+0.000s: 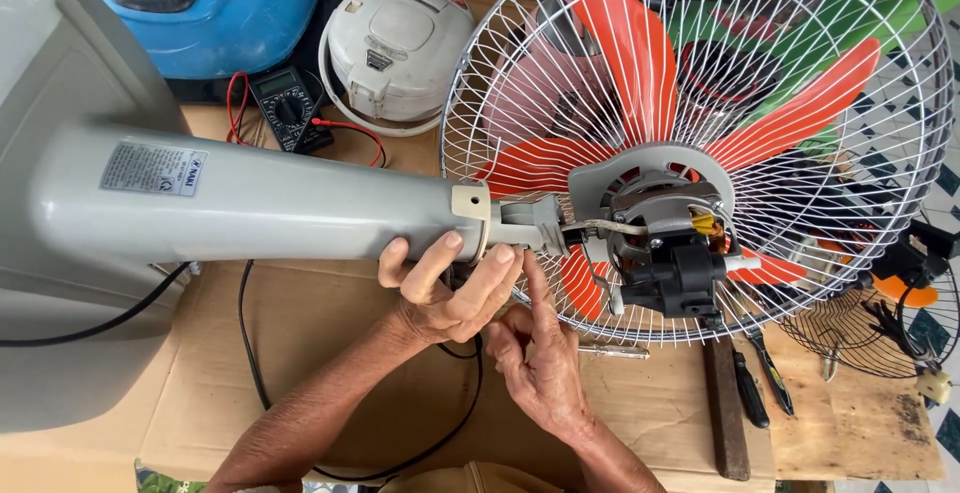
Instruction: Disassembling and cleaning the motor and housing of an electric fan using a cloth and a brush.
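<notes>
A grey stand fan lies on its side, its neck [300, 208] running right to the exposed motor [665, 243] behind a white wire cage [700, 73] with orange blades [620, 48]. My left hand [445, 288] grips the underside of the neck at its joint collar. My right hand [540, 353] sits just below, index finger pointing up and touching the grey joint piece [530, 225] between neck and motor. A thin cable runs from the joint into the motor.
Cardboard [350, 353] covers the bench. A multimeter [288, 108] with red leads, a white rice cooker [398, 48] and a blue appliance [215, 3] stand behind. A screwdriver [745, 393], a wooden handle [725, 413], pliers and another fan cage [880, 323] lie at right.
</notes>
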